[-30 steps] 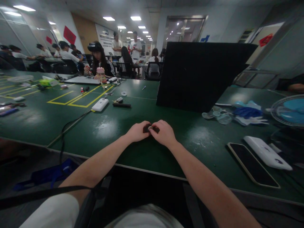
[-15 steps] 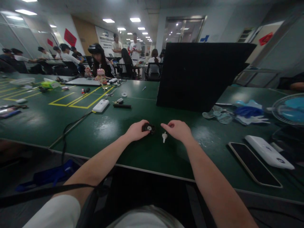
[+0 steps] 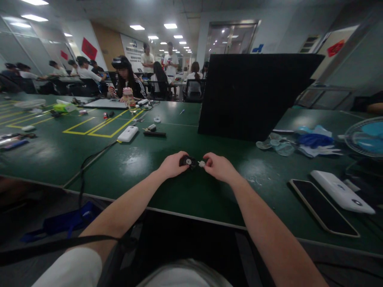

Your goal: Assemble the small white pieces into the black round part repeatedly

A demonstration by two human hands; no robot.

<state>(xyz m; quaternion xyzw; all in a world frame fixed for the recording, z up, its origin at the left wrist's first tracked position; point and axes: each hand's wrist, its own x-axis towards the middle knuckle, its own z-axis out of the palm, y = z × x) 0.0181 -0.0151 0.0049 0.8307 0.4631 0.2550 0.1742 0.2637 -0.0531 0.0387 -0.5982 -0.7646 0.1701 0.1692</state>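
Observation:
My left hand [image 3: 174, 164] is closed on a small black part [image 3: 192, 162] that carries a pale round disc with a dark centre. Fingers and thumb grip it from its left side, just over the green table [image 3: 185, 191]. My right hand [image 3: 218, 165] pinches a small white plastic piece [image 3: 202, 164] with a thin shaft, held sideways. Its tip points left at the black part, with a narrow gap between the two. The fingers partly cover both pieces, and their exact kind is too small to make out.
A large black panel [image 3: 254, 95] stands behind my hands. To the right are a phone [image 3: 324, 207], a white power bank [image 3: 341, 191], gloves [image 3: 317, 140] and a fan [image 3: 366, 135]. Ahead left lie another white power bank [image 3: 128, 134] and a black bar [image 3: 154, 134]. A person [image 3: 127, 77] sits opposite.
My right hand has picked the white piece up off the table, turned it sideways and brought it close to the black part. My left hand has stayed in place.

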